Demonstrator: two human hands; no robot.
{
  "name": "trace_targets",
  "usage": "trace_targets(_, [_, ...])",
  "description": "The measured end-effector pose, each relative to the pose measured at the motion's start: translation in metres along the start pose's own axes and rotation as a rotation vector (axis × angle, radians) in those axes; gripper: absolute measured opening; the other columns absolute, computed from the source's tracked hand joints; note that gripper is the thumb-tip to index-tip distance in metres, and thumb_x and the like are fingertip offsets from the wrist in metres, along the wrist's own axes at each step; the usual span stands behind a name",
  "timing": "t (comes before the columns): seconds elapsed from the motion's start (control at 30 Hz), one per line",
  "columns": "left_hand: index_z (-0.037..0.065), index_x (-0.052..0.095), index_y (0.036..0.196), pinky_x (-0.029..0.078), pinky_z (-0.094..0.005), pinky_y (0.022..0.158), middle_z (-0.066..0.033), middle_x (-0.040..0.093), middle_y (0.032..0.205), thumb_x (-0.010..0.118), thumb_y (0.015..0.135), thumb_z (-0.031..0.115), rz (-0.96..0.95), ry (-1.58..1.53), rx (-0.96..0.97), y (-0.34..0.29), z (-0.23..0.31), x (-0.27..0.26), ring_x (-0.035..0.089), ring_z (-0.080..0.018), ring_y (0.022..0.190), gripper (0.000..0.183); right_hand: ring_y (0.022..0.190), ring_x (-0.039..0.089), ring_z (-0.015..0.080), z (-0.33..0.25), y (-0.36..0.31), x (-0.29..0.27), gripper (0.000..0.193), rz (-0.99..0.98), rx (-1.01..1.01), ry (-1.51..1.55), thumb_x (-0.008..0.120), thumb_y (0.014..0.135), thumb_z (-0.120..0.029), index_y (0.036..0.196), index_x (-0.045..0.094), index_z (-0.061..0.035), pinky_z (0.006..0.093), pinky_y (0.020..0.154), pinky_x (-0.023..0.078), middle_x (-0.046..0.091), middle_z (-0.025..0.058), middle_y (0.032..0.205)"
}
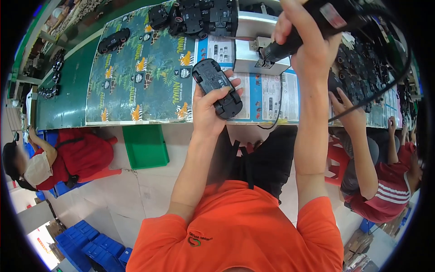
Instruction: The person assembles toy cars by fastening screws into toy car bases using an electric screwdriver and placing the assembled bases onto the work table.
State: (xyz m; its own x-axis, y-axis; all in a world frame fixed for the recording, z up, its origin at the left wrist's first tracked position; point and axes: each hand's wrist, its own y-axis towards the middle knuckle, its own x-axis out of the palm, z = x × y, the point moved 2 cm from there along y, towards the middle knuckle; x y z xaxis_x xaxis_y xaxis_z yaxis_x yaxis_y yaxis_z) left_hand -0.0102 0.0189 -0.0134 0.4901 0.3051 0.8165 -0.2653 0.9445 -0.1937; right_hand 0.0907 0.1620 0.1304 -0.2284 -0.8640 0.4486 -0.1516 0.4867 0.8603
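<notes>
My left hand [209, 109] grips a black toy car [211, 76] over the near part of the bench, its underside turned up and the thumb across it. Raised at the right, my right hand [312, 52] is wrapped round a black electric screwdriver [334, 19] with a cord. The driver slants down to the left, its tip at the small opening of a silver metal box [245, 58], which looks like a screw feeder. Whether a screw sits on the tip cannot be made out.
Several black toy car bodies [222, 19] lie at the back, and one more car [113, 41] lies farther left. Many black parts [355, 68] cover the right side. A black cable [385, 86] arches there, near a co-worker's hand [346, 106]. A green tray [145, 147] sits below the bench edge.
</notes>
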Motion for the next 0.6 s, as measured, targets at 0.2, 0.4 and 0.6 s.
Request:
trace_targets(0.2, [0.005, 0.046, 0.131, 0.058, -0.0514, 0.089, -0.0182, 0.060, 0.119, 0.059, 0.079, -0.013, 0.007, 0.006, 0.027, 0.000, -0.002, 0.007, 0.064, -0.0321, 0.106, 0.057, 0.055, 0.047, 0.0146, -0.064, -0.045, 0.047, 0.030, 0.306, 0.472, -0.493, 0.050, 0.097, -0.034, 0.093, 0.051, -0.0043, 0.0294, 0.054, 0.042, 0.047, 0.0033, 0.068])
trace_targets(0.4, [0.005, 0.048, 0.129, 0.060, -0.0473, 0.085, -0.0167, 0.061, 0.119, 0.063, 0.077, -0.012, -0.001, 0.018, 0.003, 0.002, 0.000, 0.006, 0.066, -0.0302, 0.103, 0.057, 0.057, 0.050, 0.0152, -0.055, -0.084, 0.067, 0.037, 0.227, 0.423, -0.430, 0.055, 0.094, -0.039, 0.100, 0.051, -0.0029, 0.0304, 0.056, 0.045, 0.051, 0.0053, 0.071])
trace_targets(0.6, [0.006, 0.049, 0.130, 0.060, -0.0447, 0.082, -0.0155, 0.062, 0.119, 0.063, 0.077, -0.011, 0.001, 0.045, 0.003, 0.001, 0.000, 0.004, 0.066, -0.0293, 0.103, 0.057, 0.055, 0.051, 0.0155, -0.039, -0.091, 0.071, 0.030, 0.261, 0.465, -0.526, 0.057, 0.091, -0.030, 0.096, 0.051, -0.0013, 0.0308, 0.054, 0.048, 0.051, 0.0057, 0.069])
